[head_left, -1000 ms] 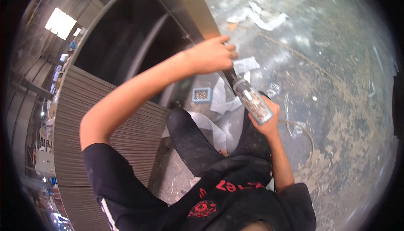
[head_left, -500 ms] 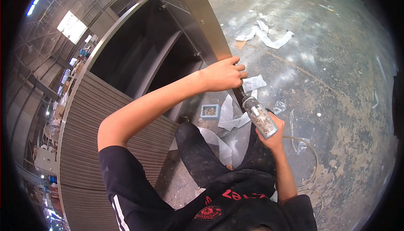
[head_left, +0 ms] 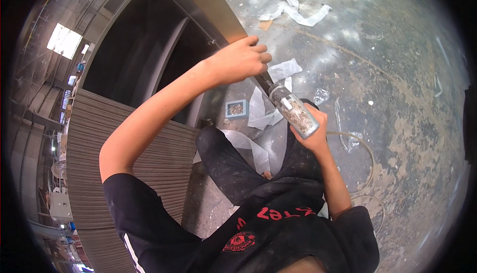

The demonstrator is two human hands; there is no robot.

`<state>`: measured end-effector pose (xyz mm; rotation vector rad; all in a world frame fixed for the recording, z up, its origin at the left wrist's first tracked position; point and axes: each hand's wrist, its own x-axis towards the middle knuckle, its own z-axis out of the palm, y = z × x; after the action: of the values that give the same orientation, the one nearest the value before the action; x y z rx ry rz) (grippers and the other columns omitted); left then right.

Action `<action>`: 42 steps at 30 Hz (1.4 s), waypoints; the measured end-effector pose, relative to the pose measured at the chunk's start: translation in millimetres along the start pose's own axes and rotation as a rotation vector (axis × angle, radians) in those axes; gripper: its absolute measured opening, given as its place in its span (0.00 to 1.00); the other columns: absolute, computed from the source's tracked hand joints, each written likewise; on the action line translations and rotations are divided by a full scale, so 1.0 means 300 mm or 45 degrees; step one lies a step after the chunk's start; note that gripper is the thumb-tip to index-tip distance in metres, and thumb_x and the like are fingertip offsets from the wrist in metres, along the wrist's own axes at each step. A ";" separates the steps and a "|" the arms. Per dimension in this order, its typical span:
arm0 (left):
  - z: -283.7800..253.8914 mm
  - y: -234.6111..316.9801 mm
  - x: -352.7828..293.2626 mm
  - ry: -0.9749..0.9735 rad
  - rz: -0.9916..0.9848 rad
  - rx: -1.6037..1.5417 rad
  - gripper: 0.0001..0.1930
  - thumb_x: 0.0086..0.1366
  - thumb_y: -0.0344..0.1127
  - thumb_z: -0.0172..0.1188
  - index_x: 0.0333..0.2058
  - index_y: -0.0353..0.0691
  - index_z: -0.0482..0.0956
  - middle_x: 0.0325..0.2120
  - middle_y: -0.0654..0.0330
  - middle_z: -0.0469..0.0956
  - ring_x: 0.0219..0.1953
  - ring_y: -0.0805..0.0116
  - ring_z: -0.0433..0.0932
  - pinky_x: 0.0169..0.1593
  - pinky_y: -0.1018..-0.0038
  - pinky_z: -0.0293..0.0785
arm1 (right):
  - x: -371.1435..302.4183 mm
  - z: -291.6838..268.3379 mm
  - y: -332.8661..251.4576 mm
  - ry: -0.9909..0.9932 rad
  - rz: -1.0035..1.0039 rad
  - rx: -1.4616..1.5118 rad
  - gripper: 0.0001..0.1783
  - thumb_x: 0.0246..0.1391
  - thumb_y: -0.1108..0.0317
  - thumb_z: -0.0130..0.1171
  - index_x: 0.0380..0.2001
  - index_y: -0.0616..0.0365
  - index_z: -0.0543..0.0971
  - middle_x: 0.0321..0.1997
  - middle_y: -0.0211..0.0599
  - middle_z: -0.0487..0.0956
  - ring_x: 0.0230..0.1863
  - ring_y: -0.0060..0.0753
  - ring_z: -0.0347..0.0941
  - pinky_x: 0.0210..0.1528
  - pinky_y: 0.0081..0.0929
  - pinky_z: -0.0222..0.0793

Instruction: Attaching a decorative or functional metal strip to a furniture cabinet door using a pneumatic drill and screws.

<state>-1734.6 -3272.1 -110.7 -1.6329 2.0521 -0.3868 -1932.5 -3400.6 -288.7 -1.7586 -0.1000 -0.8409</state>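
Observation:
A large cabinet with a dark inside and a ribbed brown panel (head_left: 129, 148) stands to my left. Its bronze-toned door (head_left: 211, 7) sticks out toward me. My left hand (head_left: 243, 60) curls its fingers over the near end of this door. In my right hand (head_left: 314, 124) is a scuffed silver air screwdriver (head_left: 296, 113), tilted with its nose toward the door's edge below my left hand. The very tip is hard to make out there, so I cannot tell whether it touches.
A small blue tray (head_left: 237, 109) of little metal parts sits on the floor by my knee. White wrapping strips (head_left: 303, 17) and clear plastic (head_left: 321, 95) lie about. An air hose (head_left: 370, 161) loops across the worn concrete on the right. Shelf board (head_left: 166, 59) inside the cabinet.
The whole view has shifted, so the cabinet, door and floor items appear higher and further left. Both hands keep their holds, and the screwdriver stays at the door's edge.

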 end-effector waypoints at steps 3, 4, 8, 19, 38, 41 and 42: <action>0.004 -0.001 -0.003 -0.036 -0.014 -0.021 0.04 0.52 0.31 0.57 0.27 0.43 0.80 0.35 0.68 0.76 0.41 0.71 0.73 0.48 0.73 0.65 | -0.005 0.007 0.017 0.012 -0.002 0.029 0.20 0.31 0.74 0.66 0.34 0.66 0.78 0.30 0.45 0.77 0.30 0.49 0.76 0.36 0.30 0.71; 0.004 -0.003 -0.001 -0.005 -0.022 -0.020 0.04 0.52 0.31 0.57 0.26 0.43 0.80 0.35 0.67 0.76 0.41 0.71 0.73 0.48 0.73 0.65 | 0.000 0.008 0.013 0.020 -0.016 0.037 0.20 0.31 0.74 0.66 0.34 0.67 0.78 0.30 0.45 0.77 0.29 0.47 0.76 0.36 0.29 0.71; 0.009 0.002 0.009 -0.002 -0.052 -0.044 0.03 0.51 0.31 0.58 0.26 0.42 0.80 0.34 0.67 0.76 0.41 0.70 0.73 0.46 0.73 0.66 | -0.004 0.011 0.010 0.036 -0.019 0.039 0.20 0.32 0.74 0.67 0.34 0.67 0.78 0.30 0.44 0.77 0.29 0.46 0.76 0.36 0.28 0.71; 0.003 0.008 0.024 -0.058 -0.104 -0.040 0.04 0.52 0.33 0.58 0.25 0.42 0.82 0.35 0.68 0.77 0.40 0.70 0.73 0.47 0.72 0.66 | -0.019 0.002 0.043 0.002 0.007 0.047 0.22 0.30 0.74 0.68 0.36 0.67 0.78 0.35 0.47 0.80 0.35 0.46 0.80 0.41 0.29 0.72; -0.038 0.026 0.002 -0.026 -0.162 0.073 0.12 0.52 0.30 0.58 0.37 0.42 0.80 0.38 0.65 0.78 0.46 0.67 0.74 0.58 0.69 0.65 | -0.015 0.005 0.053 0.047 -0.053 0.028 0.21 0.30 0.74 0.67 0.34 0.66 0.79 0.32 0.46 0.78 0.31 0.48 0.78 0.36 0.29 0.72; -0.052 0.021 -0.007 0.009 -0.278 0.208 0.13 0.53 0.29 0.56 0.39 0.42 0.78 0.37 0.63 0.77 0.47 0.63 0.75 0.64 0.64 0.61 | -0.012 0.004 0.047 0.034 -0.059 0.050 0.21 0.30 0.74 0.67 0.35 0.66 0.79 0.32 0.45 0.79 0.32 0.49 0.78 0.36 0.29 0.72; -0.059 0.021 -0.006 -0.031 -0.291 0.246 0.13 0.54 0.29 0.56 0.40 0.42 0.78 0.38 0.63 0.77 0.47 0.63 0.75 0.64 0.64 0.61 | -0.014 0.004 0.048 0.030 -0.047 0.045 0.21 0.30 0.74 0.67 0.35 0.66 0.79 0.32 0.45 0.79 0.32 0.49 0.78 0.37 0.29 0.72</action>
<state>-1749.0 -3270.2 -98.5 -1.7462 1.7541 -0.6203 -1928.2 -3403.4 -302.7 -1.7180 -0.1307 -0.8815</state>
